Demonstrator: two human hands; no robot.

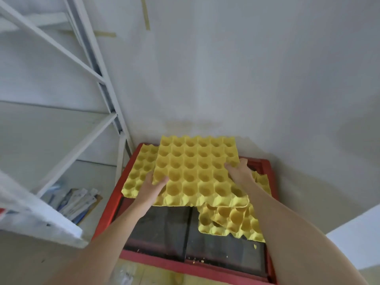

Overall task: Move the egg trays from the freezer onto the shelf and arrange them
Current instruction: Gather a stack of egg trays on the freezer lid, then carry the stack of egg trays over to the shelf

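Note:
A yellow egg tray is held tilted above the red-framed chest freezer with dark sliding glass lids. My left hand grips the tray's near left edge. My right hand grips its right edge. Under it, another yellow tray lies on the freezer's left side. Further yellow trays lie stacked and skewed on the right side. The white metal shelf stands to the left of the freezer.
A white wall rises right behind the freezer. On a low shelf board at the left lie several white and blue packets. A white shelf edge juts in at the near left. Yellow crumbs dot the freezer lid.

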